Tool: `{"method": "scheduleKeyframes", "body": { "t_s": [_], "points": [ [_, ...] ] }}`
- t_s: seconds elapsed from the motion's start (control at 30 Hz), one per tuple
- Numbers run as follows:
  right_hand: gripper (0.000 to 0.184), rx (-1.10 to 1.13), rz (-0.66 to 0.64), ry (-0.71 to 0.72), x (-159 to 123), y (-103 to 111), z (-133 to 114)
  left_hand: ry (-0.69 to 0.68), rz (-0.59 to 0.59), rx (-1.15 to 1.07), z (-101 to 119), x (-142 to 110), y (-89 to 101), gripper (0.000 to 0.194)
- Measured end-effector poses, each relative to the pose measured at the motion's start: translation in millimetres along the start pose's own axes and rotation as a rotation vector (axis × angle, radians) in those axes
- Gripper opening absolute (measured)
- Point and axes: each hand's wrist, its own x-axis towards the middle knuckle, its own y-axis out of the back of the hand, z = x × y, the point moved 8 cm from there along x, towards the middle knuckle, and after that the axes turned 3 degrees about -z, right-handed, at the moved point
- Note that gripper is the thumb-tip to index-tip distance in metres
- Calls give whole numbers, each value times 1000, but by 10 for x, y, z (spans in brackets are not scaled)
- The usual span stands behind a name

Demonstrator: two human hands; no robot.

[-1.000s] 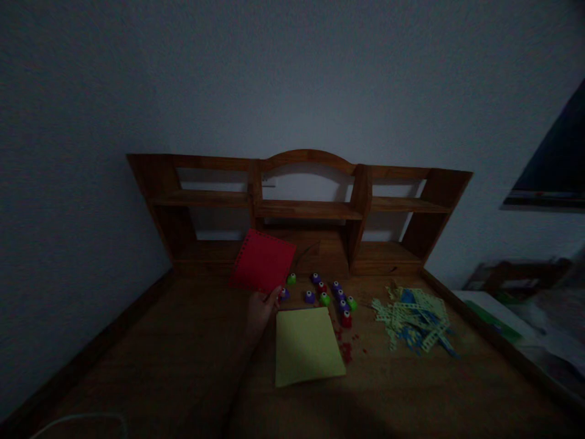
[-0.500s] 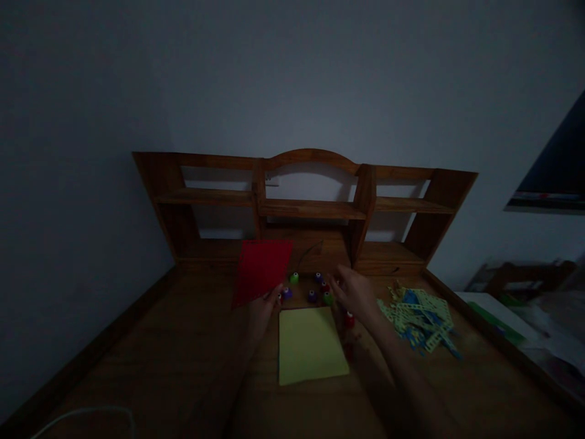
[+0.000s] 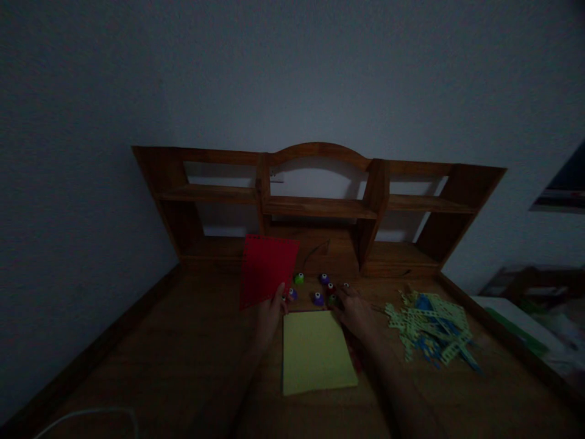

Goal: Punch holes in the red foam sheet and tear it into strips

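My left hand point(image 3: 273, 306) pinches a red felt-like sheet point(image 3: 269, 268) by its lower right corner, holding it tilted up above the desk. Small holes run along the sheet's edges. My right hand point(image 3: 354, 310) is lowered over the small coloured pieces, thumb and bent fingers apart, close to a dark green piece point(image 3: 333, 300) and a red piece point(image 3: 331, 289). Purple pieces point(image 3: 318, 299) and a bright green piece point(image 3: 298, 278) lie nearby, each with a white eye-like top. A yellow sheet stack point(image 3: 317, 353) lies flat between my forearms.
A pile of pale green and blue perforated strips point(image 3: 434, 326) lies to the right. A wooden shelf unit point(image 3: 315, 207) stands along the back of the desk. A white cable point(image 3: 91, 411) curves at the front left. The room is dim.
My right hand has come down from above the small pieces to rest among them. The red sheet stays in my left hand, now turned slightly. The view has shifted a little.
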Motion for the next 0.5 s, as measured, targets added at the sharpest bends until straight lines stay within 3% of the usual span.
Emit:
{"method": "scheduleKeyframes", "body": {
  "t_s": [0.2, 0.3, 0.4, 0.5],
  "points": [
    [39, 15, 5, 18, -26, -3, -4, -51, -101, -39, 39, -27, -160, 48],
    [34, 220, 77, -74, -35, 35, 58, -71, -147, -27, -4, -46, -228, 46],
    [30, 787, 218, -229, -46, 39, 181, -92, -174, 4, -30, -93, -289, 45],
    [31, 1518, 215, -302, -5, -128, 171, -69, -235, 30, -54, -168, -392, 48]
  ]
}}
